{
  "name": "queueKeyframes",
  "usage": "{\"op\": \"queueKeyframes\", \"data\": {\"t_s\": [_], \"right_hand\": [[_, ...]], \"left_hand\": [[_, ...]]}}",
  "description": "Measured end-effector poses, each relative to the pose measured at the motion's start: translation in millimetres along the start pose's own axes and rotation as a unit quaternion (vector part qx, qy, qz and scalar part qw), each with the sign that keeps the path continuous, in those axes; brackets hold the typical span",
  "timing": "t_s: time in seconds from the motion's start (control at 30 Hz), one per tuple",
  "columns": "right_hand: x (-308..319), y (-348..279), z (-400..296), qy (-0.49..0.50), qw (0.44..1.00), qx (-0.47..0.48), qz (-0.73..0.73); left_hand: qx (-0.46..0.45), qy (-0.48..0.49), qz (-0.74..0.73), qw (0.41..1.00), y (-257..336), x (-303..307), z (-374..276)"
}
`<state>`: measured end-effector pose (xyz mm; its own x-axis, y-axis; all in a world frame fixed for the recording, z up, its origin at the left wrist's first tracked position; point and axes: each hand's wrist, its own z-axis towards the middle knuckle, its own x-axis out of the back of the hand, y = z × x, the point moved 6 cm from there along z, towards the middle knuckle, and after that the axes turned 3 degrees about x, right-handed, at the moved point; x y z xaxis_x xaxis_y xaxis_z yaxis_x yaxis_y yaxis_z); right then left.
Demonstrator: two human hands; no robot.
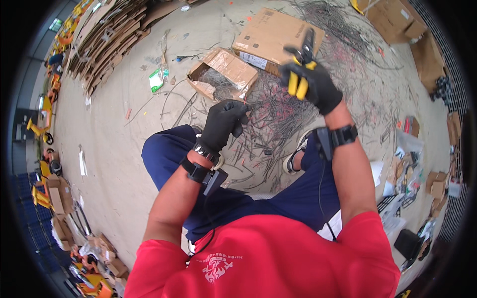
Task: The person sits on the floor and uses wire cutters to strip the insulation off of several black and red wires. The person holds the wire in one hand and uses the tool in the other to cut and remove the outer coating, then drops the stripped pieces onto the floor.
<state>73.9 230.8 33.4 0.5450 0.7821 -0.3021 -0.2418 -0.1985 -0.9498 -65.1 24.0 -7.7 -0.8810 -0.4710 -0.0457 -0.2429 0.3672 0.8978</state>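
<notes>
My left hand (pixel 222 124), in a black glove, pinches a thin red piece of wire (pixel 245 100) between thumb and fingers. A hand tool with yellow handles (pixel 298 86), seemingly wire strippers or pliers, is gripped in my gloved right hand (pixel 321 89). Its dark jaws point up and away from me and are blurred. Beneath both hands, a heap of cut black and red wire pieces (pixel 277 108) covers the floor between my shoes. Just beyond my left hand, a torn carton (pixel 238 67) holds a tangle of fine grey strands (pixel 218 80).
A larger closed cardboard box (pixel 272 33) stands behind the torn carton. More dark wires (pixel 331 18) lie behind it. Stacked flattened cardboard (pixel 111 37) is at upper left. A green-and-white packet (pixel 156 80) lies on the floor. Plastic bags and scraps (pixel 406 175) lie at right.
</notes>
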Motion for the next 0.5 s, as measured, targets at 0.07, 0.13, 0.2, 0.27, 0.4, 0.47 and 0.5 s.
{"op": "queueKeyframes", "data": {"t_s": [0.07, 0.13, 0.2, 0.27, 0.4, 0.47, 0.5], "right_hand": [[-4.2, 37.7, -4.7, -0.036, 0.991, -0.124, 0.035], [-31.9, 56.9, -15.7, -0.086, 0.978, -0.184, -0.046], [-41.7, 74.9, -22.8, -0.122, 0.968, -0.176, -0.133], [-40.6, 91.8, -24.6, -0.152, 0.942, -0.144, -0.261], [-56.7, 97.0, -27.2, -0.183, 0.916, -0.162, -0.317], [-55.6, 99.0, -32.9, -0.184, 0.902, -0.189, -0.343], [-58.7, 97.1, -31.7, -0.186, 0.895, -0.197, -0.354]], "left_hand": [[-0.018, 0.004, -0.009, 1.0, 13.3, 6.4, 11.6], [-0.034, 0.015, -0.012, 0.999, 22.6, 18.7, 21.9], [-0.053, 0.02, -0.021, 0.998, 27.0, 25.2, 26.3], [-0.063, 0.027, -0.035, 0.997, 24.8, 31.0, 29.3], [-0.058, 0.044, -0.092, 0.993, 6.2, 37.1, 29.2], [-0.045, 0.04, -0.093, 0.994, 6.3, 30.6, 27.1], [-0.037, 0.035, -0.094, 0.994, 5.9, 29.3, 26.7]]}}
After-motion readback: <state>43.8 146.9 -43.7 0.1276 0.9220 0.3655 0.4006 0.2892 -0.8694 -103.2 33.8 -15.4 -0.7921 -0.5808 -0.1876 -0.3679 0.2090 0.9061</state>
